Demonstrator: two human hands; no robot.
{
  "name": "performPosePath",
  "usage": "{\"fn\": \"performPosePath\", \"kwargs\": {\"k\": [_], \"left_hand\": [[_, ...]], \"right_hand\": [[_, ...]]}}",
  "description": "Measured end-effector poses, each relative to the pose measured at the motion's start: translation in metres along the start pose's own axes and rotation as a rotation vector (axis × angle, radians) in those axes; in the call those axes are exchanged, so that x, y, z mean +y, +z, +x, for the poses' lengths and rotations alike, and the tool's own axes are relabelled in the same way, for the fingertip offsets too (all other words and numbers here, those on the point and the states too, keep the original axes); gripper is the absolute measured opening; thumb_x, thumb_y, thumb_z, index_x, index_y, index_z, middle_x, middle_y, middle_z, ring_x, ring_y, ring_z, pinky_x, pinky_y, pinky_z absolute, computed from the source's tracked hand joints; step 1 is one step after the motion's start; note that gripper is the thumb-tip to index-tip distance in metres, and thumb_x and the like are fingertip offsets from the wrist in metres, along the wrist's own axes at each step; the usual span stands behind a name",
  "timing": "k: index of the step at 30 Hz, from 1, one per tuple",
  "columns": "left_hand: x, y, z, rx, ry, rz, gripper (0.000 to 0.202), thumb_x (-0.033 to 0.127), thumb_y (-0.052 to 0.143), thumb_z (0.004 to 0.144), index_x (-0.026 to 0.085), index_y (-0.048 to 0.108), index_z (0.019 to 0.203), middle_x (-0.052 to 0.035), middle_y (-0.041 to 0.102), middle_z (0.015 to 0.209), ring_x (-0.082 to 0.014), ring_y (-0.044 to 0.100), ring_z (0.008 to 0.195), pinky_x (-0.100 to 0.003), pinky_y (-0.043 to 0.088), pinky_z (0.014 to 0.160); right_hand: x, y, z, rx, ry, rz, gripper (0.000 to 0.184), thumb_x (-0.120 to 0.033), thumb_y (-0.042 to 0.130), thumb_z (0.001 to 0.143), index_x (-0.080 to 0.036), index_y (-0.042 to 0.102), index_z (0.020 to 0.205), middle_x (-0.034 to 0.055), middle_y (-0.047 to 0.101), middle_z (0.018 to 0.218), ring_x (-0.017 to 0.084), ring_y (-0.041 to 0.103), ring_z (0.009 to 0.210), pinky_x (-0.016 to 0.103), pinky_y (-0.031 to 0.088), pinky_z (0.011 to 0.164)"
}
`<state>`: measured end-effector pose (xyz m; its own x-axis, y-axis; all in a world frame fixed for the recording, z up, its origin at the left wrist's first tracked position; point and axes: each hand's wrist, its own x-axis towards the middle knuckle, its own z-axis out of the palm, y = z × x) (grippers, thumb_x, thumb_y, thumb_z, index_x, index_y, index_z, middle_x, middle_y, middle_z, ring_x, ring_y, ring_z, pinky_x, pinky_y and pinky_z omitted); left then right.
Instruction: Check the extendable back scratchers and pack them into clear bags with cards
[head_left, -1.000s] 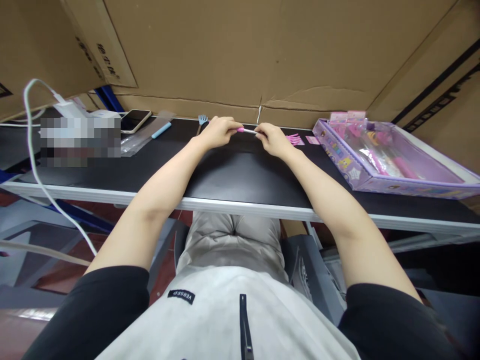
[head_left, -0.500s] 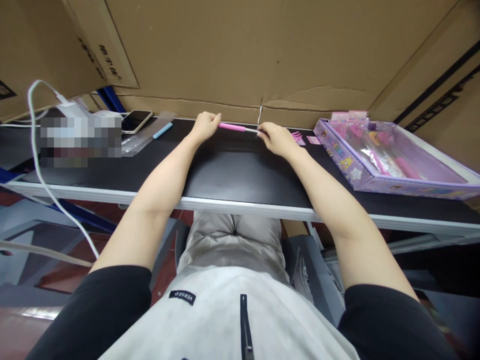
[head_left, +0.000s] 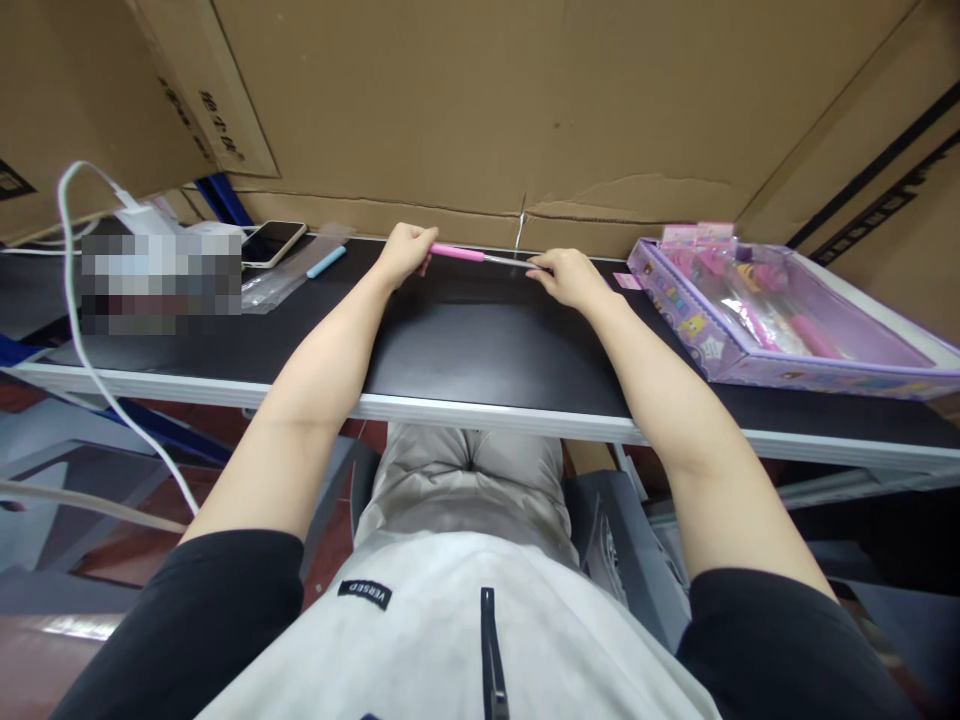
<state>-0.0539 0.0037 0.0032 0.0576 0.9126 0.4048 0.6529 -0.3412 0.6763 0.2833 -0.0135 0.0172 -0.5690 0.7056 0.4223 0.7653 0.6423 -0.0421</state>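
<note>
A back scratcher with a pink handle and a thin silver telescopic rod [head_left: 459, 253] stretches between my two hands above the black tabletop. Wrapped round the handle's left end is my left hand [head_left: 406, 252]. The fingers of my right hand [head_left: 568, 276] pinch the metal rod further right. Behind that right hand, the scratcher's far end is hidden. A small pink card [head_left: 627, 281] lies just to the right of my right hand.
At the right stands a purple display box [head_left: 720, 352] with several wrapped pink-handled pieces. To the left lie a light blue stick [head_left: 325, 262], a clear plastic sleeve [head_left: 274, 288] and a phone [head_left: 276, 243]. A white cable [head_left: 71, 290] hangs over the table edge. Cardboard [head_left: 465, 110] walls the back.
My hands have moved slightly apart, the left one leftward and the right one rightward, and more silver rod shows between them. The pink claw tips beyond my right hand are now out of sight.
</note>
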Motion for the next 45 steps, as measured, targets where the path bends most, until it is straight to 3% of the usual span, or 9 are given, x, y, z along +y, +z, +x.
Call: {"fn": "performPosePath", "kwargs": {"k": [5,12,19,23,31,36,45], "left_hand": [[0.010,0.001,-0.005,-0.063,-0.043,-0.101,0.053,0.065,0.041,0.112,0.022,0.067,0.096,-0.0046,0.059,0.062,-0.0200,0.067,0.060,-0.037,0.062,0.070],[0.025,-0.001,-0.009,-0.037,0.000,-0.092,0.062,0.072,0.040,0.110,0.020,0.070,0.096,-0.0086,0.066,0.066,-0.0227,0.073,0.067,-0.037,0.063,0.073],[0.044,0.004,-0.013,0.120,-0.152,-0.314,0.044,0.052,0.056,0.108,0.020,0.063,0.079,-0.0010,0.056,0.056,-0.0165,0.067,0.056,-0.026,0.058,0.066],[0.056,0.011,-0.019,0.113,-0.204,-0.329,0.040,0.041,0.061,0.107,0.020,0.059,0.074,0.0014,0.056,0.056,-0.0141,0.066,0.054,-0.025,0.058,0.068],[0.074,0.016,-0.026,0.128,-0.226,-0.312,0.041,0.035,0.056,0.110,0.020,0.059,0.072,0.0009,0.058,0.058,-0.0146,0.068,0.056,-0.025,0.057,0.067],[0.079,0.021,-0.028,0.112,-0.209,-0.315,0.042,0.030,0.053,0.111,0.020,0.057,0.070,0.0003,0.058,0.059,-0.0136,0.067,0.055,-0.024,0.056,0.067],[0.082,0.023,-0.030,0.094,-0.221,-0.279,0.041,0.027,0.049,0.111,0.019,0.057,0.071,-0.0009,0.061,0.063,-0.0130,0.068,0.057,-0.024,0.056,0.067]], "right_hand": [[-0.011,-0.004,0.000,-0.008,0.037,-0.001,0.039,-0.048,0.054,0.111,-0.024,0.084,0.119,0.0141,0.080,0.106,0.036,0.072,0.108,0.050,0.052,0.097],[-0.019,-0.008,-0.004,-0.013,0.026,-0.016,0.039,-0.045,0.053,0.112,-0.023,0.085,0.112,0.0138,0.080,0.106,0.035,0.072,0.108,0.046,0.050,0.094],[-0.026,-0.007,-0.005,0.014,0.008,-0.002,0.039,-0.041,0.052,0.112,-0.020,0.084,0.116,0.0154,0.081,0.108,0.034,0.072,0.108,0.042,0.050,0.092],[-0.026,-0.006,-0.004,0.023,-0.011,-0.021,0.038,-0.039,0.052,0.112,-0.020,0.084,0.118,0.0153,0.081,0.108,0.034,0.072,0.107,0.042,0.051,0.091],[-0.036,-0.004,-0.005,0.035,-0.030,-0.024,0.041,-0.040,0.048,0.114,-0.021,0.083,0.121,0.0143,0.080,0.107,0.033,0.071,0.107,0.041,0.050,0.092],[-0.038,-0.005,-0.005,0.032,-0.022,-0.015,0.038,-0.035,0.050,0.112,-0.020,0.083,0.123,0.0146,0.081,0.110,0.034,0.072,0.108,0.042,0.050,0.094],[-0.037,-0.006,-0.005,0.049,-0.041,-0.025,0.040,-0.041,0.051,0.113,-0.020,0.083,0.124,0.0146,0.080,0.105,0.034,0.071,0.106,0.042,0.050,0.092]]}}
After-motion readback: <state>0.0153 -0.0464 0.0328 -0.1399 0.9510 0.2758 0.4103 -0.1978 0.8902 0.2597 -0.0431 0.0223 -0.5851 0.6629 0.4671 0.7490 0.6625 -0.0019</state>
